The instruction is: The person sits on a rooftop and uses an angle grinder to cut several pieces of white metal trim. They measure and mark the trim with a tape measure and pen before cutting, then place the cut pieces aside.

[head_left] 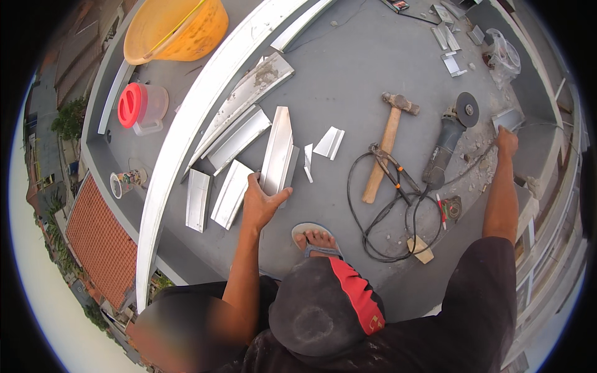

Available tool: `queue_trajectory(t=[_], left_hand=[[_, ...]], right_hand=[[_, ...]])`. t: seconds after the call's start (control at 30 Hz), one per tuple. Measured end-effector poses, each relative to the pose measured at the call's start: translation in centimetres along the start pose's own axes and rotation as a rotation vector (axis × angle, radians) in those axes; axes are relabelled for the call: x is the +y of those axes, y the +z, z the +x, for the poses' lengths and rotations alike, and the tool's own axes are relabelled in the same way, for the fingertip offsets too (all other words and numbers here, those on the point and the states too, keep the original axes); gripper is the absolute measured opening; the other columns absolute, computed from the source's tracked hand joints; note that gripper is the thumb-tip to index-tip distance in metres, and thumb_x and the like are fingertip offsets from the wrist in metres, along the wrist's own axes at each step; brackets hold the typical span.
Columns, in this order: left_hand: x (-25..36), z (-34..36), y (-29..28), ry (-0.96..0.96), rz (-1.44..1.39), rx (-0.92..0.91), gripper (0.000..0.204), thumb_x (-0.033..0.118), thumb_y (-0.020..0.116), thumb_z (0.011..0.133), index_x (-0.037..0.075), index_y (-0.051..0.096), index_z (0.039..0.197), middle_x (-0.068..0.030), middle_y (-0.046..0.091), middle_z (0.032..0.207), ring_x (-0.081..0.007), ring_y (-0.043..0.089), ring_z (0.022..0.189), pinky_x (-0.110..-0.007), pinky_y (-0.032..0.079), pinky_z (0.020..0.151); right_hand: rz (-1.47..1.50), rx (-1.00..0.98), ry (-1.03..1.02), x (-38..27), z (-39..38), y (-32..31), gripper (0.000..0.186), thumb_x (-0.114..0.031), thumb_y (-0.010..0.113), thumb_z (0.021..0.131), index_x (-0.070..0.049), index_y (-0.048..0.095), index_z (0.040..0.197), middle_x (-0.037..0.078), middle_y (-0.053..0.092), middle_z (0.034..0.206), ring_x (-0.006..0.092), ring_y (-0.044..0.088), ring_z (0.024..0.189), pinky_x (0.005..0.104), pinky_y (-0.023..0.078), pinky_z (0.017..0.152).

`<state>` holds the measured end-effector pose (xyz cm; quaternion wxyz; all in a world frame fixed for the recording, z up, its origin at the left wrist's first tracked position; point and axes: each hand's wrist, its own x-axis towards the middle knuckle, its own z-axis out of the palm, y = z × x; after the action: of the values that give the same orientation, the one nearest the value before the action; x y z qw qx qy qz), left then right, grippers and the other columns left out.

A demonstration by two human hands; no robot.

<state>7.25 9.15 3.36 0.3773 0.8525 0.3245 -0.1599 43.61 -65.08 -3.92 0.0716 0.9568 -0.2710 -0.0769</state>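
Observation:
My left hand (262, 202) is closed around the near end of a long silver metal channel (278, 140), which points away from me, tilted a little. Out to the far right, my right hand (507, 142) has its fingers on a short silver metal piece (509, 118) beside the low wall. Several cut channel pieces (231, 194) lie left of my left hand, and a small angled offcut (329, 143) lies to its right. Between my hands are a wooden-handled hammer (382, 155), pincers (390, 171) with dark handles and an angle grinder (444, 146) with a black disc.
The grinder's black cable (351, 205) loops over the grey floor near a wooden block (421, 250). A long white beam (186, 124) curves along the left. Beyond it stand a yellow basin (205, 31), a red-lidded jug (149, 105) and a cup (127, 181). My sandalled foot (317, 239) is in front.

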Motion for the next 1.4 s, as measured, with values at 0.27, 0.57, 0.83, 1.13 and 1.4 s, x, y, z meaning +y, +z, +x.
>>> queue_trajectory(t=[0.27,0.57,0.83,1.13,1.4], left_hand=[[-0.6,-0.9,5.4,0.085,-0.027,0.168,0.08,0.052,0.094,0.084,-0.007,0.062,0.127,-0.0269,0.072,0.109,-0.0456,0.072,0.104,-0.051,0.057,0.092],[-0.8,0.3,3.1,-0.165,-0.444,-0.145,0.044,0.04,0.088,0.089,-0.001,0.071,0.089,-0.0057,0.063,0.073,-0.0154,0.06,0.068,-0.035,0.048,0.059],[-1.5,-0.5,4.4,-0.245,-1.211,-0.406,0.038,0.012,0.077,0.093,-0.003,0.065,0.125,-0.0141,0.075,0.113,-0.021,0.074,0.092,-0.036,0.063,0.085],[3.2,-4.9,1.5,0.148,-1.209,-0.327,0.051,0.013,0.079,0.095,-0.004,0.061,0.139,-0.0129,0.072,0.122,-0.0207,0.07,0.112,-0.037,0.058,0.099],[3.4,-7.0,2.0,0.312,-1.195,-0.201,0.082,0.057,0.085,0.096,-0.002,0.057,0.146,-0.0127,0.071,0.125,-0.0208,0.07,0.114,-0.038,0.057,0.101]], right_hand=[[-0.04,0.113,-0.143,12.4,7.3,-9.4,0.045,-0.029,0.082,0.099,-0.009,0.075,0.138,0.013,0.078,0.133,0.0329,0.075,0.122,0.0453,0.059,0.101],[1.537,0.098,-0.098,6.6,-12.0,-17.7,0.047,-0.001,0.065,0.108,0.021,0.053,0.147,0.027,0.063,0.144,0.0364,0.075,0.117,0.034,0.07,0.1],[1.838,-0.853,-0.345,-10.7,-43.5,-14.5,0.054,-0.032,0.078,0.104,0.003,0.061,0.142,0.009,0.072,0.107,0.0161,0.072,0.082,0.028,0.063,0.068],[1.348,-0.738,-0.452,-21.8,-55.1,-9.5,0.021,0.001,0.063,0.099,0.011,0.067,0.117,0.013,0.074,0.088,0.0188,0.076,0.071,0.0325,0.067,0.063],[1.116,-0.629,-0.691,-23.2,-57.4,-11.4,0.02,-0.002,0.062,0.093,0.01,0.066,0.109,0.018,0.075,0.076,0.0246,0.079,0.069,0.0379,0.063,0.067]])
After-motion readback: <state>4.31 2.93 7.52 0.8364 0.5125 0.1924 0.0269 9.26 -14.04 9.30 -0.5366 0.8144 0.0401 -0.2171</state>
